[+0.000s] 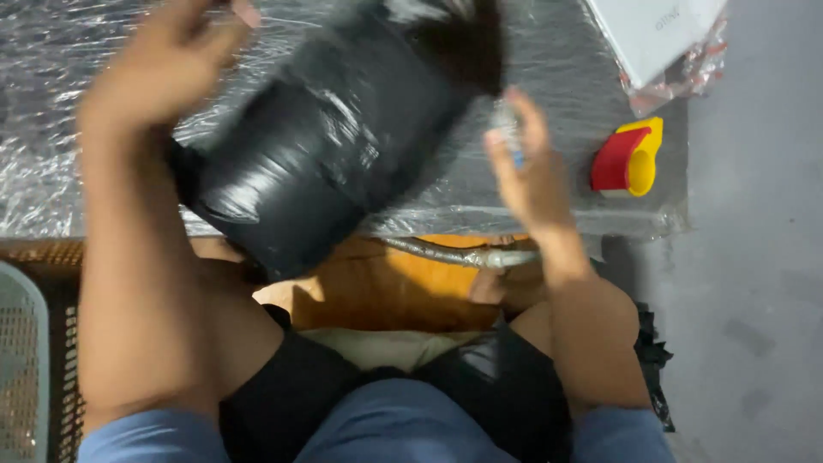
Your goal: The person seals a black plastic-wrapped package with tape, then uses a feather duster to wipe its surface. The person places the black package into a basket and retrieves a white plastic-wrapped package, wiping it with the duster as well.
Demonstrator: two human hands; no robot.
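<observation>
Two hands: both are raised around one black wrapped bundle (pixel 343 146), the landmark for every place below.
Bundle: a bulky roll sheathed in shiny black plastic film, tilted, its upper end toward the far side of the table and its lower end hanging over the near table edge, above the person's lap.
Left hand (pixel 167 64): up at the bundle's upper left, blurred with motion; the fingers are curled toward each other, but I cannot tell whether they pinch anything or touch the bundle.
Right hand (pixel 531 167): just to the right of the bundle, palm turned toward it, fingers spread apart and upright; a small pale object shows near the fingertips, too blurred to name.
Table (pixel 77 163): under and behind the bundle, covered in crinkled clear wrap.
Tape dispenser (pixel 627 159): red and yellow, on the table well to the right of the bundle, beyond the right hand.
White box (pixel 651 30): at the far right corner, up and right of the bundle.
Cardboard (pixel 377 287): orange-brown, below the bundle's lower end.
</observation>
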